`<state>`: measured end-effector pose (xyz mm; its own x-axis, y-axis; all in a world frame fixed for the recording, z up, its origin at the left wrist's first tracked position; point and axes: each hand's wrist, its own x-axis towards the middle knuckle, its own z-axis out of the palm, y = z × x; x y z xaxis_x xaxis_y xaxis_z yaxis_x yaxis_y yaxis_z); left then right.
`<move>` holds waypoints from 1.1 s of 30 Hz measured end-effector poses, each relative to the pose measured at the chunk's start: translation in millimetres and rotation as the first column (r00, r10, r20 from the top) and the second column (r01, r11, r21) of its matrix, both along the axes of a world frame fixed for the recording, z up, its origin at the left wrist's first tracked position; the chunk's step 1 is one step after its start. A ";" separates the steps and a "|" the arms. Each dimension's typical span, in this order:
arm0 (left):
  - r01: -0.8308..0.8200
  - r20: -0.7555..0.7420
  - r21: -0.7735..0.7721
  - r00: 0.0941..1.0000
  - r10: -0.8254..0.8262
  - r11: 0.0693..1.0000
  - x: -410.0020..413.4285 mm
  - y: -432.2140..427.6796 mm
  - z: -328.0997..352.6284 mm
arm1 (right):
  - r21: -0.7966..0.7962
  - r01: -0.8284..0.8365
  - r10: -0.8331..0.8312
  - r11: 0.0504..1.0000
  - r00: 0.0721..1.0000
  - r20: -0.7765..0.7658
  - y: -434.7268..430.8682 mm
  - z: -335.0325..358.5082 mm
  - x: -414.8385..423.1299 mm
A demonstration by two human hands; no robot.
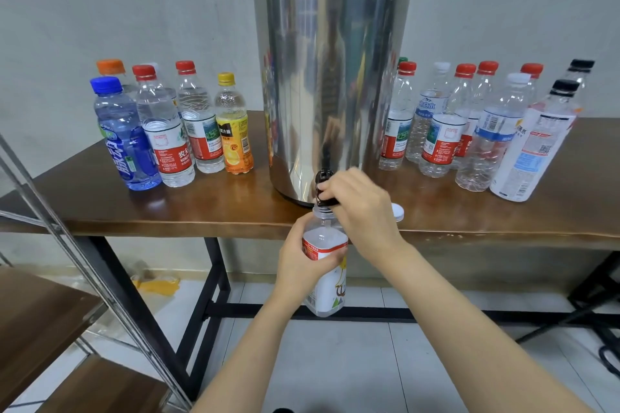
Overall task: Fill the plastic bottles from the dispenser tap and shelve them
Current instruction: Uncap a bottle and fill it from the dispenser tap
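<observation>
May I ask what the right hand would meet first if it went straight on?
The right hand pinches the black plastic tap; straight on, it would probably meet the shiny steel dispenser drum behind it.

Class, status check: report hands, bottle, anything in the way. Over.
Left hand grips bottle under tap. Right hand holds tap. Loose cap on table, clear of bottle.

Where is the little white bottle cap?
In the head view, the white cap lies on the wooden table's front edge, just right of the right hand at the tap, near the dispenser's foot.
</observation>
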<state>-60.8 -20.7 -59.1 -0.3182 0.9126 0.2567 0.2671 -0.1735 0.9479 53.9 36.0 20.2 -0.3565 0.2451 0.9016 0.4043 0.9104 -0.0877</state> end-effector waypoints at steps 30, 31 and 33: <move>0.013 -0.061 0.001 0.998 -0.013 1.000 -7.6 0.0 -12.9 | -0.386 -0.205 0.077 0.899 0.944 -0.322 -1.6 -15.0 13.1; 0.014 -0.064 0.008 0.998 -0.014 1.000 -8.0 0.1 -13.4 | -0.375 -0.203 0.072 0.904 0.939 -0.335 -2.1 -17.0 10.9; 0.014 -0.072 0.020 0.997 -0.013 1.000 -8.4 0.2 -14.1 | -0.357 -0.199 0.063 0.913 0.931 -0.359 -3.4 -20.2 6.8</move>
<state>-69.2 -20.5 -73.2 -0.2861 0.9109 0.2974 0.3322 -0.1969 0.9224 60.7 32.6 0.0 -0.1056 0.5653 0.8181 0.1684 0.8210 -0.5455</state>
